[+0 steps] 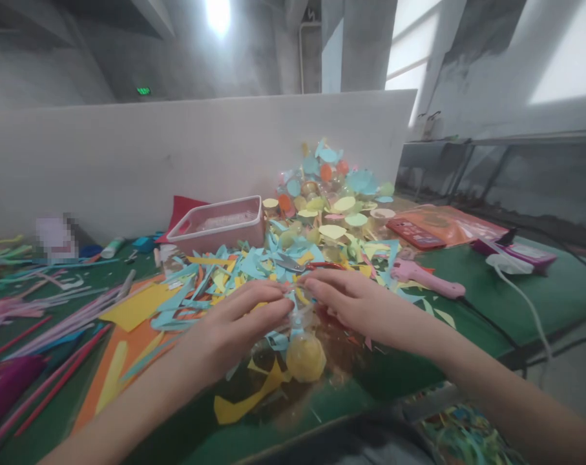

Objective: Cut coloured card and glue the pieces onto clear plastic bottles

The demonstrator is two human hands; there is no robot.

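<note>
My left hand (247, 316) and my right hand (355, 300) meet over the front of the table, fingers bent and tips close together. Between them is a small clear piece (297, 316) with bits of blue and yellow, partly hidden by my fingers; its kind does not show. Just below lies a clear round plastic piece with a yellow face (306, 357). Behind my fingertips rest scissors (293, 263) with red handles, on a heap of cut paper scraps (254, 261). A pink glue gun (426, 278) lies to the right of my right hand.
A pink basket (219, 242) stands behind the scraps. Clear cups with coloured paper discs (331, 184) are piled against the white partition (200, 148). At right lie a red flat case (416, 232), an orange bag (457, 223) and a purple object (535, 255) with cables. Coloured strips (64, 329) cover the left.
</note>
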